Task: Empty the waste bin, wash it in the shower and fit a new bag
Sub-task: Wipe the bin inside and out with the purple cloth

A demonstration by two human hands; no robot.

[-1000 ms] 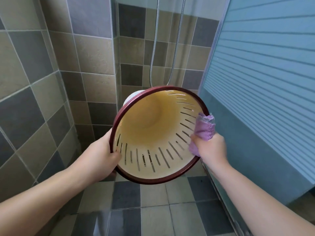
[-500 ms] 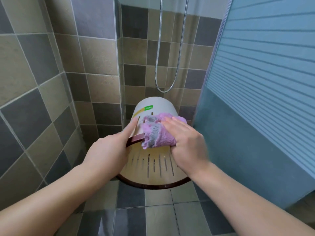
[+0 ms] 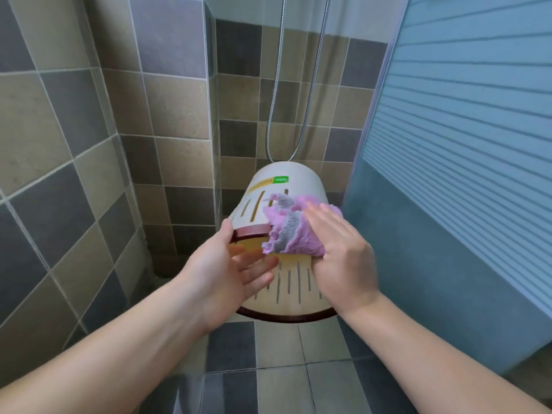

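The cream waste bin (image 3: 286,186) with a dark red rim and slotted walls is held in the air on its side, mouth towards me and base towards the shower corner. My left hand (image 3: 227,273) holds the rim's upper left part, thumb on the outside and fingers inside the bin. My right hand (image 3: 343,255) presses a purple and grey cloth (image 3: 292,234) over the rim's upper right part. Its fingers lie flat on the cloth on the outer wall, and its thumb goes under the cloth inside the bin.
A metal shower hose (image 3: 307,115) hangs in a loop just behind the bin. Tiled walls (image 3: 89,144) close in on the left and back. A frosted blue shower door (image 3: 463,144) stands close on the right. The tiled floor (image 3: 277,348) lies below.
The bin tipped from facing me to lying with its upper wall in view. My right hand brought the cloth from the right rim onto the top rim and outer wall; my left hand shifted its hold.
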